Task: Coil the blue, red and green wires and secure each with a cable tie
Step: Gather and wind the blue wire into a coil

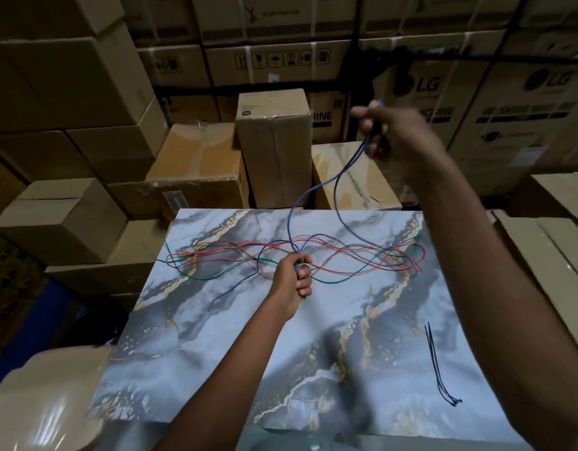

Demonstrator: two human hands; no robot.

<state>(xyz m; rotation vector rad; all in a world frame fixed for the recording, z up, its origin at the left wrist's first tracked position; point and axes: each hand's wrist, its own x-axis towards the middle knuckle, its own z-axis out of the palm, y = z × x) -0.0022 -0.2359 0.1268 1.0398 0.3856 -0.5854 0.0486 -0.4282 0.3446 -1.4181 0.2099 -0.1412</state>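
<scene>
A: Boxes (69,102), brown cardboard and stacked high, wall in the whole room on three sides. It looks like a storeroom, and dim.

B: And in front of them?

A: A desk (216,336) with a marbled blue-grey top veined in gold. It looks smooth, so loose strands would likely slide on it.

B: Where are the wires?

A: Across the far half of the desk lies a tangle: the thin red wire (346,250) and thin green wire (330,281) are looped flat through each other. The thin blue wire (316,187) rises out of that tangle in two strands.

B: Held how?

A: The right hand (395,135) is raised, its grip curled round the upper blue strands. The left hand (295,281), low at the tangle, has its fingers closed on the blue wire where it leaves the desk.

B: How will it handle?

A: Light and limp with a little spring, I'd judge. It should coil easily but snag on the red and green. Take it near the loose end.

B: Ties?

A: Thin dark cable ties (439,366) lie near the right edge, well apart from the wires.
</scene>
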